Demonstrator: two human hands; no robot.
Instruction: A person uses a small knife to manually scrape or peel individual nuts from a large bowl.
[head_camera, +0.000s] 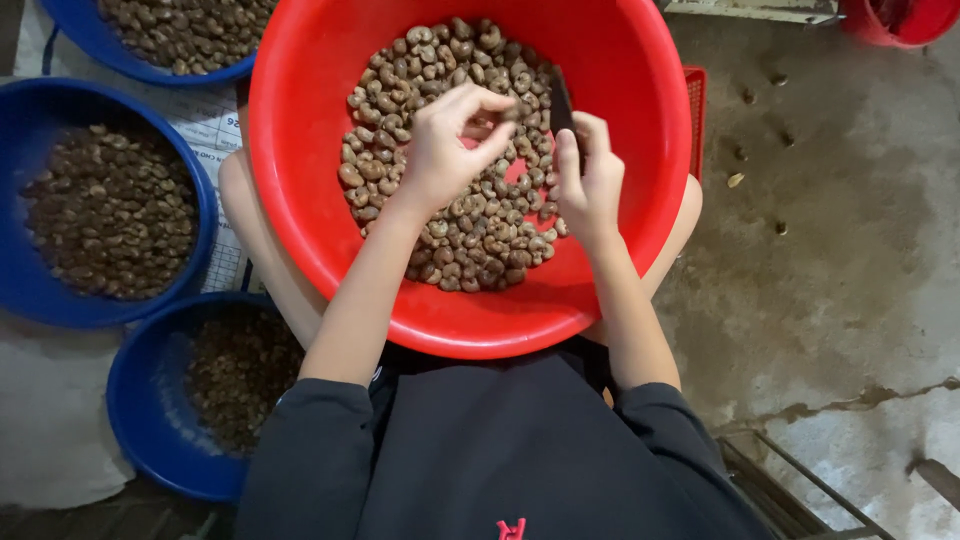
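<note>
In the centre of the frame we see a big red basin (300, 200) resting on the person's knees, its floor covered with a heap of brown cashew nuts (450, 215). Our left hand (445, 150) hovers over the heap, thumb and fingertips (497, 103) pinched narrowly around a single nut (512, 112). Just right of it, our right hand (590, 180) is closed around a small dark blade (560, 105) that points toward the top of the frame. At the left edge we see three blue bowls (195, 190) of darker nuts and shell bits, stacked from upper left to lower left. A few loose pieces (736, 180) lie on the concrete floor (840, 260) at right.
</note>
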